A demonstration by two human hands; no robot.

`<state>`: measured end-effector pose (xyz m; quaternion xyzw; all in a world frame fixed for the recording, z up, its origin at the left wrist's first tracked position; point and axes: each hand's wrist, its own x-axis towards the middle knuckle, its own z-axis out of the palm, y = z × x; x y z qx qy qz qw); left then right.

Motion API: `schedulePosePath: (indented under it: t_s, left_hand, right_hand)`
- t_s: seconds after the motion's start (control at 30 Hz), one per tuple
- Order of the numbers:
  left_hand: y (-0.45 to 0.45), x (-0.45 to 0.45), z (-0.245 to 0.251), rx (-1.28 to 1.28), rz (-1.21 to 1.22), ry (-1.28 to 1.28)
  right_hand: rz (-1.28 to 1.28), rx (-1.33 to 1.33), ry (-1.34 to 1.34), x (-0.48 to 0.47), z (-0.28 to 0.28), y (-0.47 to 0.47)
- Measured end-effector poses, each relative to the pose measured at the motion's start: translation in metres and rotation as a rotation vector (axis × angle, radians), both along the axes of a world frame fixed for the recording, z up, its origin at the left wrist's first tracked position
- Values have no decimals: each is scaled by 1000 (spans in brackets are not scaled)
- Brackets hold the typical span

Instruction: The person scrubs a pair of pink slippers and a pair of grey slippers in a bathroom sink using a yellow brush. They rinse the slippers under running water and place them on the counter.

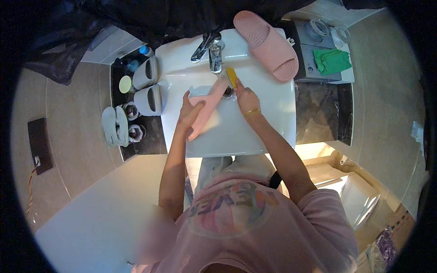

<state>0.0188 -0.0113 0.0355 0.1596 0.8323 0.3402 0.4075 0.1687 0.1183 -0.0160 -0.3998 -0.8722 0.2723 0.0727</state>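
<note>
Over a white washbasin [232, 145], my left hand [191, 111] grips a pink slide sandal [209, 114], which is turned on its side with its far end under the tap [215, 56]. A yellow-backed scrub brush [231, 77] is held in my right hand [247, 99], its bristles facing the sandal's far end. Whether the bristles touch the sandal I cannot tell. Just below the brush shows the drain [227, 92], partly covered by the sandal. A second pink slide sandal [268, 46] rests on the basin's back right corner, textured footbed up.
White slides [147, 100] stand along the left counter, beside white shoes [135, 133], insoles [116, 126] and a lidded jar [126, 84]. On the right are a green cloth [331, 61] on a grey box [309, 54], and glass jars [317, 30]. Dark plastic sheeting [136, 20] hangs behind the basin.
</note>
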Motion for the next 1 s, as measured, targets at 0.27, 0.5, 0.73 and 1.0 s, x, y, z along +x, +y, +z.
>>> schedulePosePath:
  t_s: [0.27,0.5,0.73,1.0]
  left_hand:
    - [0,19,5,-8,-229,328]
    - [-9,55,0,-70,-499,926]
    - [-11,56,-12,-83,-502,952]
    - [-11,56,-13,-92,-483,939]
  right_hand:
    - [208,34,-84,27,13,-12]
    - [342,5,-201,30,7,-24]
    - [233,2,-211,14,-8,-25]
    - [155,-74,-218,4,-26,-3]
